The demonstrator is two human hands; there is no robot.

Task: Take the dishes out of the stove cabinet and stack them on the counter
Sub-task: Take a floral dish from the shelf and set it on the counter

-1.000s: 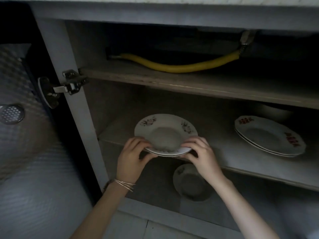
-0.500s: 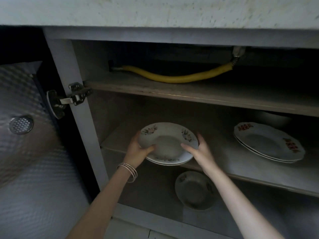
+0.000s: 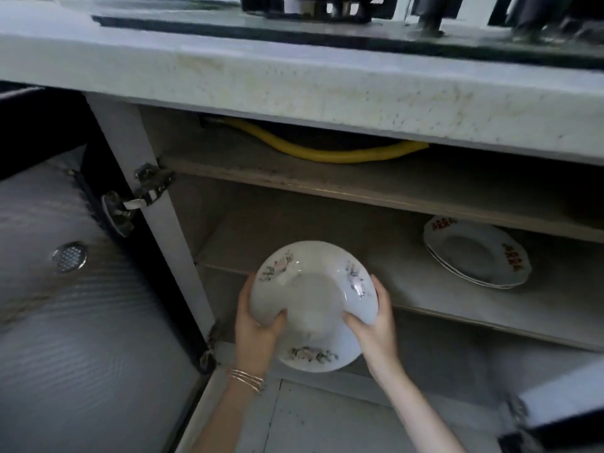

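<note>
The pale speckled counter (image 3: pixel 294 80) runs across the top, with the dark stove (image 3: pixel 310 8) on it. Under it the cabinet stands open, its door (image 3: pixel 65 322) swung out at the left. Inside, an upper shelf (image 3: pixel 327 184) carries a yellow hose (image 3: pixel 343 155). On the middle shelf (image 3: pixel 425 299) a small stack of red-patterned plates (image 3: pixel 477 256) lies flat, well to the right. Tiled floor (image 3: pixel 310 420) shows at the bottom.

The floral dish (image 3: pixel 313 305) is held in the air in front of the cabinet opening, off the middle shelf and below the counter. It sits between the two grips, its near and far rims reaching past them. Its hollow faces up toward the camera. It is round, so it has no long axis; the line between the two grips runs left to right. Whether a second dish lies under it cannot be told.

The left grip (image 3: pixel 255 328) clasps the dish's left rim, its thumb laid over the edge onto the face and its fingers curled behind. The right grip (image 3: pixel 376 325) clasps the right rim the same way, thumb on the face. Both are closed firmly on the dish.

A metal hinge (image 3: pixel 143 194) joins the door to the frame, a round vent (image 3: pixel 69 256) is set in the door, and thin bracelets (image 3: pixel 246 379) circle the left wrist.
</note>
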